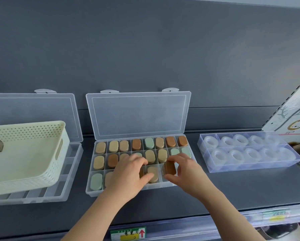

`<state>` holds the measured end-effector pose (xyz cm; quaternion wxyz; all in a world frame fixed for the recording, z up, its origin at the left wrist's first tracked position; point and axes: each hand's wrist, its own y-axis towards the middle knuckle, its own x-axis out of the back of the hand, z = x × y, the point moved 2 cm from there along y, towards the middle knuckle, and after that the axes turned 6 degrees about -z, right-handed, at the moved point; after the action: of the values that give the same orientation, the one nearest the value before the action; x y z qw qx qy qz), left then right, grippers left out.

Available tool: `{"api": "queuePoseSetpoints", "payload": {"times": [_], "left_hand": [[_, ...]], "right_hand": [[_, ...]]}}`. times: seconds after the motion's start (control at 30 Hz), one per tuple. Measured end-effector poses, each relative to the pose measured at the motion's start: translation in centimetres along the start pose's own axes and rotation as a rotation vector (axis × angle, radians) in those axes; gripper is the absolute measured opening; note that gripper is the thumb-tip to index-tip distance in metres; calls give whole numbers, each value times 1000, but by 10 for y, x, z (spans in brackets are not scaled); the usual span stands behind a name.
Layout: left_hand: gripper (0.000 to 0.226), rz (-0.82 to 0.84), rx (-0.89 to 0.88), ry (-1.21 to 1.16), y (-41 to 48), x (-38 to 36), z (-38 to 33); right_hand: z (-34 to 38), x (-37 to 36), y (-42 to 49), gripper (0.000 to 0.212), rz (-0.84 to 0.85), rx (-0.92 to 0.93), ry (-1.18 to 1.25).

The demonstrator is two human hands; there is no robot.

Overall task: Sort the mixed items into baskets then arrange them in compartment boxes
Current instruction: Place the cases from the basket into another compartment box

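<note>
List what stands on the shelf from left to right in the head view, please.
A cream basket → open compartment box of oval cases → clear box of tape rolls → printed carton.

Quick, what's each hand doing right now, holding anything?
Left hand: fingers curled over the compartment box; whether it grips a piece cannot be told.
Right hand: pinches a brown oval piece.

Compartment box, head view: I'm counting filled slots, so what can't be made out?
All head view.
Middle slots of the near rows: under the left hand.
Near-right slots: behind the right hand and the brown case in its grip.
The left box: covered by the basket, cut by the frame edge.
</note>
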<state>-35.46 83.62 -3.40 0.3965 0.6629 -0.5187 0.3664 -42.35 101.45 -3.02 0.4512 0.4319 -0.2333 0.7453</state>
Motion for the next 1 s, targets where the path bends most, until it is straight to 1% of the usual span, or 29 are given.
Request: {"api": "queuePoseSetpoints", "payload": {"times": [0.07, 0.17, 0.27, 0.33, 0.43, 0.57, 0.7, 0.87, 0.93, 1.0], "left_hand": [[44, -32, -21, 39, -3, 4, 1], [42, -63, -40, 65, -6, 8, 3], [41, -74, -50, 73, -11, 12, 8], [40, -81, -33, 72, -14, 17, 14], [39, -103, -9, 55, -20, 32, 25], [38, -165, 47, 44, -37, 69, 53], [37, -228, 136, 72, -59, 120, 98], [36, -277, 252, 168, -84, 189, 188], [39, -252, 274, 266, -88, 213, 232], [46, -164, 289, 358, -89, 231, 273]], "right_hand": [[3, -3, 1, 49, 48, 25, -63], [4, -7, 0, 44, 68, 33, -69], [5, -7, -2, 36, 21, 54, -80], [12, -6, -1, 35, -37, 91, -110], [32, -6, 4, 38, -105, 120, -70], [80, -16, 17, 39, -94, 224, 3], [143, -37, 37, 37, -48, 337, 34], [231, -71, 66, 44, 47, 457, 89], [264, -87, 81, 46, 83, 476, 117], [292, -106, 96, 47, 128, 491, 122]]}}
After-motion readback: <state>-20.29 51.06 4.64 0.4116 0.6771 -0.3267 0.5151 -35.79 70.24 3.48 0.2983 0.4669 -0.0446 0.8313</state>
